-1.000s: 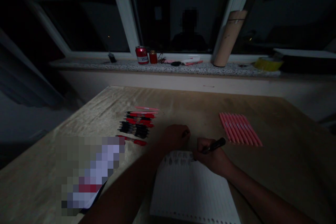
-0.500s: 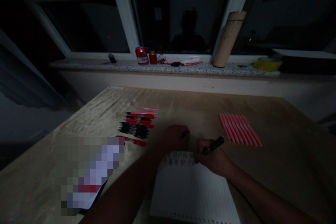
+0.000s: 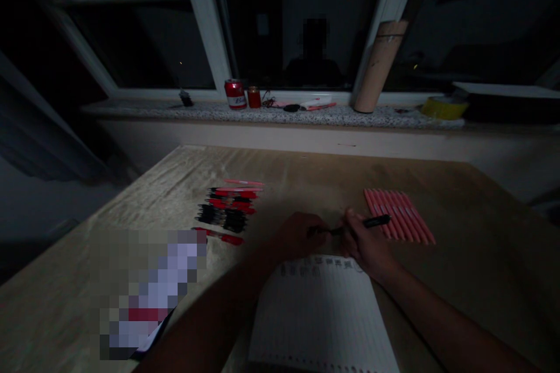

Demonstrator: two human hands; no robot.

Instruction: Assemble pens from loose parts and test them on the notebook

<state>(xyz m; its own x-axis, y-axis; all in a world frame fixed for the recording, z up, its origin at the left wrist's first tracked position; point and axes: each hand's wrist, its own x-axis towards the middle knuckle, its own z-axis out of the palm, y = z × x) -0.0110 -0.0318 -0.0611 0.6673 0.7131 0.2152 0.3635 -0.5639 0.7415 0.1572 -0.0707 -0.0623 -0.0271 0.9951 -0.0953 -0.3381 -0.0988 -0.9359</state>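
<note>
My right hand (image 3: 367,247) grips a black pen (image 3: 377,221) above the top right corner of a lined notebook (image 3: 324,315). The pen's writing end points left, towards my left hand (image 3: 301,236). Between the fingers of that left hand is a small black pen cap (image 3: 313,231), partly hidden; the pen's tip is close to it, and whether they touch I cannot tell. Handwritten characters fill two short rows at the top of the page. My left forearm lies along the notebook's left side.
Several black, red and pink pens (image 3: 223,220) lie in a stack at left. A row of pink pens (image 3: 400,215) lies at right. A blurred-out flat object (image 3: 161,285) is at front left. On the windowsill stand a red can (image 3: 235,95) and a cardboard tube (image 3: 380,67).
My right hand has lifted the pen off the page and moved up and right, the pen now lying nearly level. My left hand has shifted slightly right, towards the pen's tip.
</note>
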